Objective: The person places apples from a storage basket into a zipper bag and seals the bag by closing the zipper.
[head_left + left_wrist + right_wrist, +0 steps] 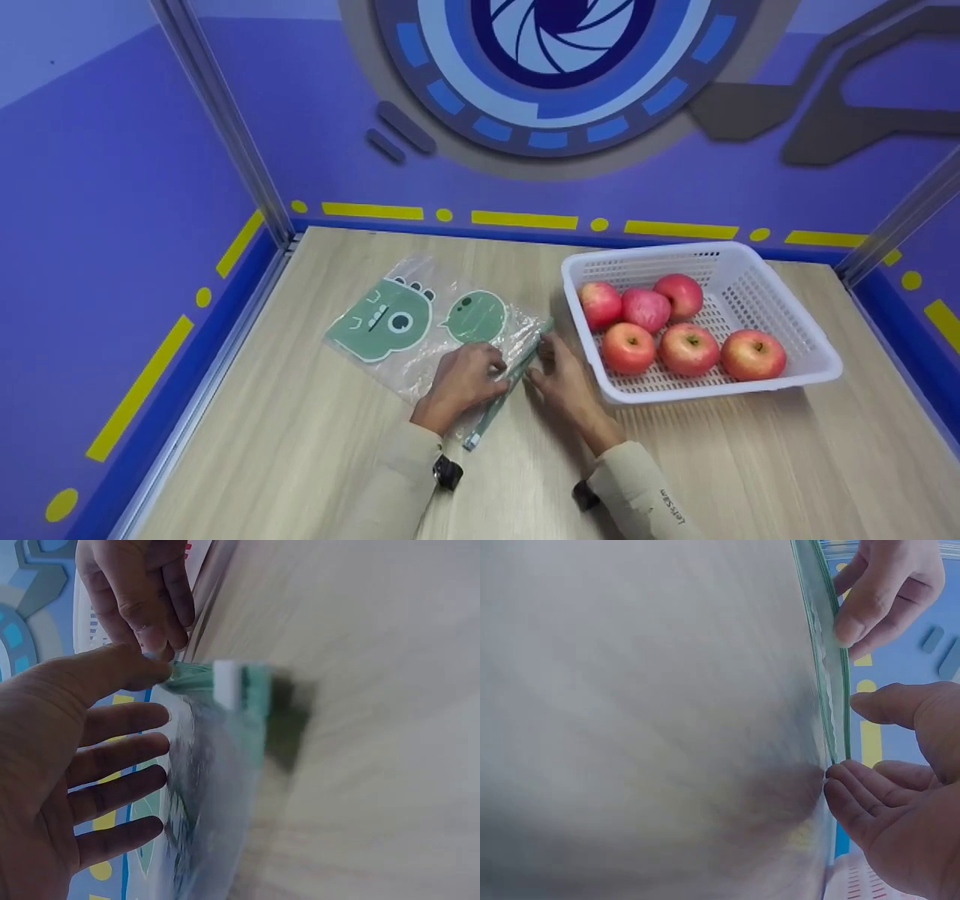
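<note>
A clear zip bag (412, 382) printed with a green dinosaur and a speech bubble lies flat on the table. Its green zip strip (487, 420) runs slantwise on the right side, with a white slider (226, 686) at the near end. My left hand (466, 375) is over the strip's middle, thumb against it and fingers bent over the bag; it pinches the edge. My right hand (566, 379) touches the strip's far end with its fingertips (840, 784), the thumb apart from them. In the right wrist view two green zip lines run slightly apart.
Right of the bag stands a white plastic basket (814, 367) holding several red apples (688, 349). The wooden table (285, 420) meets blue printed panels (315, 165) at its back and sides, with metal posts (225, 120) at the corners.
</note>
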`<state>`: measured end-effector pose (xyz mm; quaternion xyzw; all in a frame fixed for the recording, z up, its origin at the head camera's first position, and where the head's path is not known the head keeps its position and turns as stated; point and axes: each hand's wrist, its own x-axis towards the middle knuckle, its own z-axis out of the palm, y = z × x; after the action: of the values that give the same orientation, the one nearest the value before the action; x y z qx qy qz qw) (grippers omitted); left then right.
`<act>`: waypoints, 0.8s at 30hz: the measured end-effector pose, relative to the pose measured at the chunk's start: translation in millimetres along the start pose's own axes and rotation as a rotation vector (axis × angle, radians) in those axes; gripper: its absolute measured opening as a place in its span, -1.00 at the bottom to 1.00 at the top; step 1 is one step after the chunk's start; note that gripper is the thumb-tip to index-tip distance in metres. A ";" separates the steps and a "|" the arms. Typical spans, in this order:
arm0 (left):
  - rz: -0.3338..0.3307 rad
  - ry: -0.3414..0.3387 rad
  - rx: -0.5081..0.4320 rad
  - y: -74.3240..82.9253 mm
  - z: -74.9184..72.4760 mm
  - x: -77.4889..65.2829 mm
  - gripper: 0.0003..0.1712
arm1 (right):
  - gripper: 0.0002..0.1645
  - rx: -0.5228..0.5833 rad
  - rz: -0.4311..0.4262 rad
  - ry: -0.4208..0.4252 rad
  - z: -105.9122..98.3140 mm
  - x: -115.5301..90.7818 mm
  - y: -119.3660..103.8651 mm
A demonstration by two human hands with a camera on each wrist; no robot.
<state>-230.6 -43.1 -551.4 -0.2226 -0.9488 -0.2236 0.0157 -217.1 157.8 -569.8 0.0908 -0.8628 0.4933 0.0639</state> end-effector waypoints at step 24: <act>-0.140 0.364 -0.389 -4.6 -3.7 26.4 -0.92 | -0.59 0.243 0.190 0.156 23.5 24.9 -27.4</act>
<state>-256.6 -37.4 -546.6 -0.1113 -0.8827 -0.4384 0.1276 -235.8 121.6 -553.7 -0.0230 -0.7940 0.6032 0.0725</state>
